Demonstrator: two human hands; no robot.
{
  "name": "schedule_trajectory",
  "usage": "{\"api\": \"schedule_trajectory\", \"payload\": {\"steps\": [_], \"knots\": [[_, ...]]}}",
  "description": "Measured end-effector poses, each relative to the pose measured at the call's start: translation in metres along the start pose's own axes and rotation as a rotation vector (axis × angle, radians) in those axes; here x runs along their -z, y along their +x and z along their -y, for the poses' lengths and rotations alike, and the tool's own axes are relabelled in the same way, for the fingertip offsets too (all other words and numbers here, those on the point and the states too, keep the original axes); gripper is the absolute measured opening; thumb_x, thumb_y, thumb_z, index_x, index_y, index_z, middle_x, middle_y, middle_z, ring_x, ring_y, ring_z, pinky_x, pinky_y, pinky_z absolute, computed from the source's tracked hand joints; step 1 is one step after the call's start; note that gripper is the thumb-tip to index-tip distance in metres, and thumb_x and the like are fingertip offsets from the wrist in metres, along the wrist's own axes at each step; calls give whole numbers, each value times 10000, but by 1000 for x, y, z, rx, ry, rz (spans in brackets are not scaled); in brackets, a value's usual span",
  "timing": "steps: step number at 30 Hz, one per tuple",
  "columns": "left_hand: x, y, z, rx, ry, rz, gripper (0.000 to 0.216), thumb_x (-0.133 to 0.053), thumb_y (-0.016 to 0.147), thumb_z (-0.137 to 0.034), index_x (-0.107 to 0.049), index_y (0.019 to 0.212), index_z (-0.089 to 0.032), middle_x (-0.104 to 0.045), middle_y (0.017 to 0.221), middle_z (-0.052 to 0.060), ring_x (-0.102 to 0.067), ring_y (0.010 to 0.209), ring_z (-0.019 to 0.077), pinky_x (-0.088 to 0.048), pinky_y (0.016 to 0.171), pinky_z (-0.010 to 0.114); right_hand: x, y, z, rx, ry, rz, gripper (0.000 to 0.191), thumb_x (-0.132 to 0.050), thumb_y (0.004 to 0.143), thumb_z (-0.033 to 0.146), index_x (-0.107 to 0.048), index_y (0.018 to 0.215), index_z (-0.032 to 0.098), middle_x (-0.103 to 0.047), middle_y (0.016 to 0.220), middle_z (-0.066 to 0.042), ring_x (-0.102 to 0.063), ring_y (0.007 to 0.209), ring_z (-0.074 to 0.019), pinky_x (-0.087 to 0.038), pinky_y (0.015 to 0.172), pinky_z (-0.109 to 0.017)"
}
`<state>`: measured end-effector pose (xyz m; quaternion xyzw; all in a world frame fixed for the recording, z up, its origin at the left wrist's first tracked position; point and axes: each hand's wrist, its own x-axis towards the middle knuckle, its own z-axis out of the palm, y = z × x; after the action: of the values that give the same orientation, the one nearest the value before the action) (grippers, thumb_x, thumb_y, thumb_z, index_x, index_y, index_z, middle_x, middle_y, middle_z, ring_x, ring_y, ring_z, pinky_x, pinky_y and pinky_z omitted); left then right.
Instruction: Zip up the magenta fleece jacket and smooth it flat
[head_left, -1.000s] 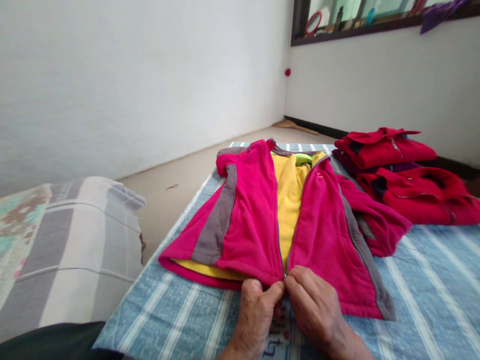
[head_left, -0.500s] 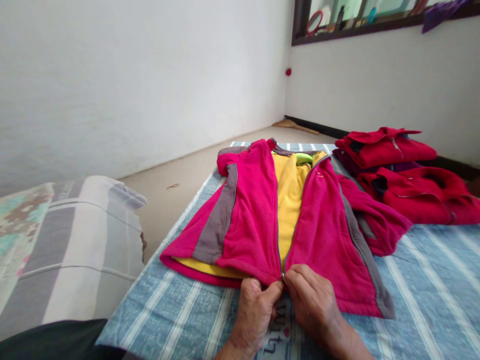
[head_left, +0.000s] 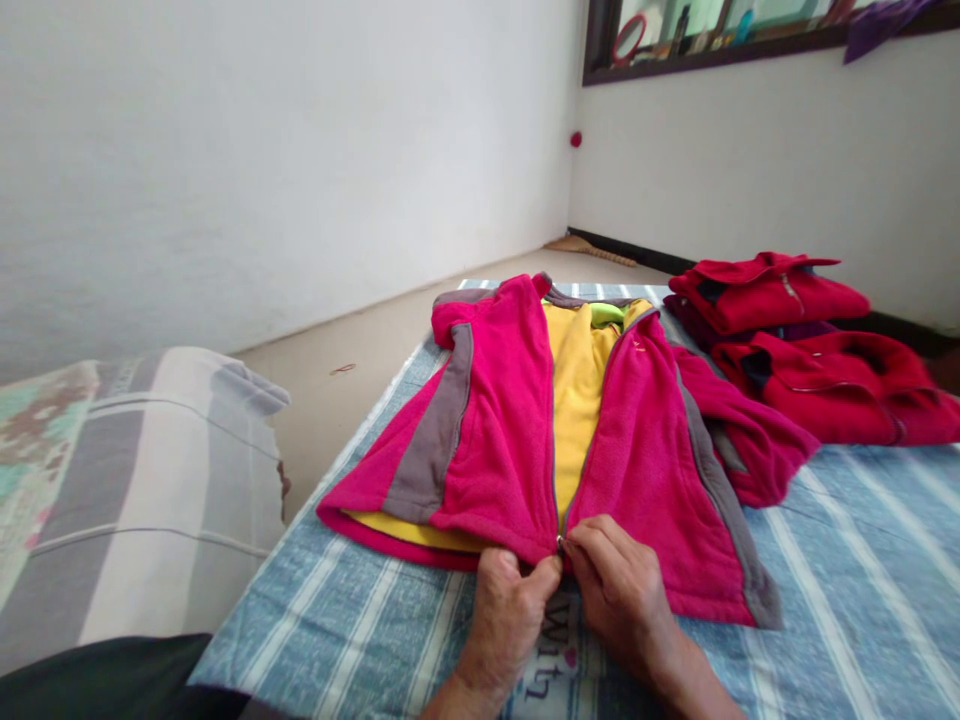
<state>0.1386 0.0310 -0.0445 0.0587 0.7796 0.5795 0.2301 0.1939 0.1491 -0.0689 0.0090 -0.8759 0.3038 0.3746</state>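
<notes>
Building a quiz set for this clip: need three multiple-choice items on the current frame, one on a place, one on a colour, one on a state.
1. Where do both hands meet?
A. at the jacket's collar
B. at the bottom of the zipper
C. on the pillow

2. What colour is the jacket's lining?
A. yellow
B. white
C. black

3. How is the jacket's front?
A. zipped to the collar
B. open, halves spread apart
C. folded in half

Key: 1 B, the left hand and right hand pinch the zipper at the hem. 2 A, yellow shows between the halves of the pink jacket. 3 B, the halves part above the hem, towards the collar.
</notes>
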Motion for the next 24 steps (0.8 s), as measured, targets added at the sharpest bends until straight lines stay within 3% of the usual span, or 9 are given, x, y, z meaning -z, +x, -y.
{"api": "schedule_trajectory", "payload": {"steps": [11,24], "knots": [[-2,0,-4,82,-104,90,396,-629,669,-463,-452,445,-188,-390,397,-38,-347,387,95,-255,407,233,11,6,1,84,27,31,161,-454,880,48,-558,847,166,-595,744,-48,-556,666,-125,-448,588,-220],[-3,-2,-9,104,-118,72,435,-638,661,-433,-410,385,-187,-345,347,-47,-292,360,72,-200,401,228,14,2,-4,230,-88,127,180,-391,905,79,-546,872,165,-571,732,-55,-519,651,-147,-413,552,-251]]}}
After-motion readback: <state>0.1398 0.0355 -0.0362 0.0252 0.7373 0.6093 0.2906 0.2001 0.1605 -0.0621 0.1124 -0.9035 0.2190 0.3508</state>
